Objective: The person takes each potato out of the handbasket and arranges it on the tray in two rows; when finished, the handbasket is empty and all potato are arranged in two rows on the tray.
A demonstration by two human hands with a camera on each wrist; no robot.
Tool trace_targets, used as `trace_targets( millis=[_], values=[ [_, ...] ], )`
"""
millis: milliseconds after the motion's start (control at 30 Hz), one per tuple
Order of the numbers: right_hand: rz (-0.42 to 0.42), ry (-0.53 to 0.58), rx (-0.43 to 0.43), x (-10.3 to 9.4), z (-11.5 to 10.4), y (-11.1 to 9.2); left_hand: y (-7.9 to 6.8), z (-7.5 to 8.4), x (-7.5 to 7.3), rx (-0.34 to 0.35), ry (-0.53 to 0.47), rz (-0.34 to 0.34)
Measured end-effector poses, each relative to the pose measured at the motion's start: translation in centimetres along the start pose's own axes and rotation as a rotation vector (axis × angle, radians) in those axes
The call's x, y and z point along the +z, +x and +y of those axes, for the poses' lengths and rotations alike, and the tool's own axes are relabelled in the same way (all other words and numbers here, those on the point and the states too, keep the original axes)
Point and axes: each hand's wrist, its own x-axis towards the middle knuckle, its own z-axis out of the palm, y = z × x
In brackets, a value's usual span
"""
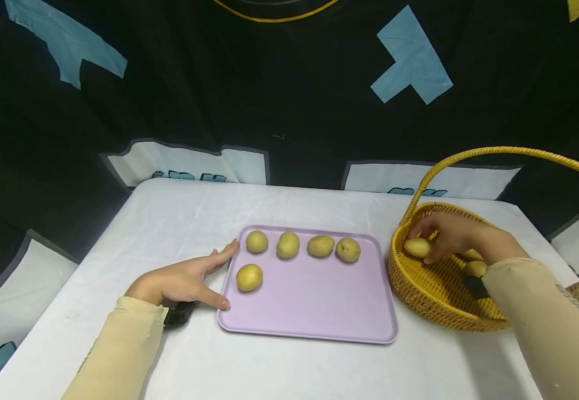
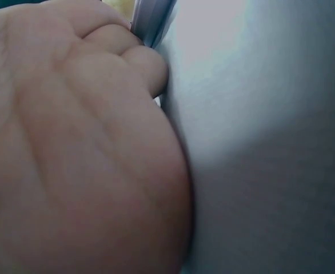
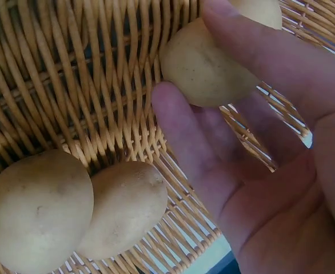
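My right hand [image 1: 451,236] reaches into a yellow wicker basket [image 1: 409,289] and holds a potato [image 1: 417,247] between thumb and fingers. In the right wrist view the fingers curl round that potato [image 3: 207,65] near the woven wall. Two more potatoes lie in the basket, a rounder one [image 3: 39,211] overlapping a longer one [image 3: 130,208]. My left hand [image 1: 184,280] rests at the left edge of a lilac tray [image 1: 314,300], fingers stretched out and thumb over the rim. Several potatoes sit in a row along the tray's far side, and one potato [image 1: 249,277] lies nearer the left hand.
The basket's tall arched handle [image 1: 499,150] rises over the right forearm. A white cloth covers the table [image 1: 179,233]. Behind it hangs a black curtain [image 1: 269,100] with pale blue patches. A dark device [image 1: 179,315] sits under the left wrist.
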Motion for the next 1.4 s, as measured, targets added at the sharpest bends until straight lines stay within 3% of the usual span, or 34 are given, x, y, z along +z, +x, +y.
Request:
trace_targets(
  millis=[267,567,767,933,1167,1400],
  values=[
    [-0.041,0.107,0.063,0.1,0.0,-0.3,0.2,0.0,0.0,0.004,0.005,-0.004],
    [0.046,0.049,0.059,-0.3,-0.3,-1.5,0.5,-0.1,0.2,-0.008,-0.004,-0.003],
    [0.176,-0.037,0.024,-0.6,-1.5,-2.8,0.4,0.0,0.1,-0.005,0.006,0.002],
    [0.298,-0.016,0.047,-0.5,-2.5,-4.2,0.1,0.2,0.0,-0.003,0.001,0.005],
    [0.472,0.098,0.134,0.4,-5.2,-6.8,0.0,0.2,0.1,0.005,-0.016,-0.005],
    [0.622,0.225,0.095,2.6,-8.6,-7.3,-0.1,0.1,0.1,0.002,-0.013,0.005]
  ],
)
